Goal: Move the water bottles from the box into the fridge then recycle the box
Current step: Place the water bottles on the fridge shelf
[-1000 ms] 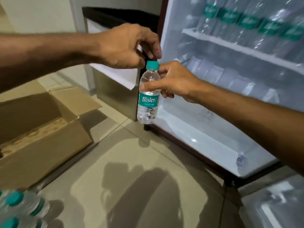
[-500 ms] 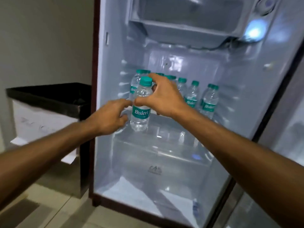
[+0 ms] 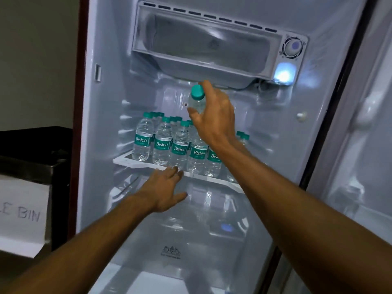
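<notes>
The right hand (image 3: pixel 214 122) wraps the held bottle (image 3: pixel 196 101), so only its teal cap and clear shoulder show; the label and base are hidden. The right forearm crosses the shelf (image 3: pixel 135 163) and covers part of the shelf bottles (image 3: pixel 162 143). One label there reads only "Bis", and the far-right bottles (image 3: pixel 244 137) show little more than caps. The back rows show caps alone, so their count cannot be told. Whether the fingertips of the left hand (image 3: pixel 167 187) touch the shelf edge or a bottle's base cannot be told. The left edge cuts the bin (image 3: pixel 31 145) and its paper sign (image 3: pixel 23 211), leaving "LE BIN". The fridge door (image 3: pixel 360 145) is blurred and cut by the right edge. The embossed mark (image 3: pixel 172 251) on the lower cover is too small to read.
</notes>
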